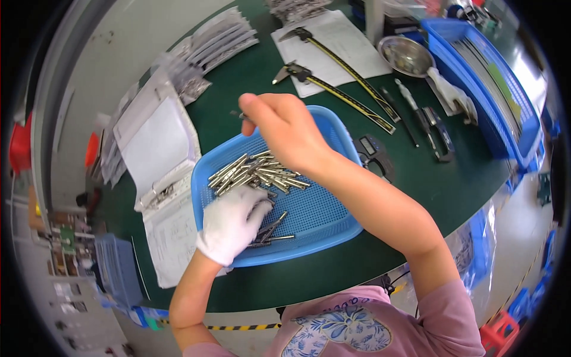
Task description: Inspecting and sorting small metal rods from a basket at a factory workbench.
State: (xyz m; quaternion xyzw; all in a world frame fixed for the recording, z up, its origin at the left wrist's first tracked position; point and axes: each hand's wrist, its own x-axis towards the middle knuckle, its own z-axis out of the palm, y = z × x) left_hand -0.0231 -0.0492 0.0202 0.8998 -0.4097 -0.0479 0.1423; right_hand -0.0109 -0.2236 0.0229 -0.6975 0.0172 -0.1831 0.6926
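A blue plastic basket with a perforated bottom stands on the green table in front of me. Inside lies a pile of slim silvery metal pins, and a few darker ones rest apart, nearer to me. My left hand, in a white glove, is down in the basket between the two groups. Its fingers are curled, and what they hold is hidden. Bare and raised above the basket's far rim, my right hand pinches a small grey metal part between thumb and fingers; most of that part is covered.
Two digital calipers lie beyond the basket, partly on paper. A micrometer sits against its right side. Further right are a metal bowl, a white glove and a blue bin. An open binder lies left.
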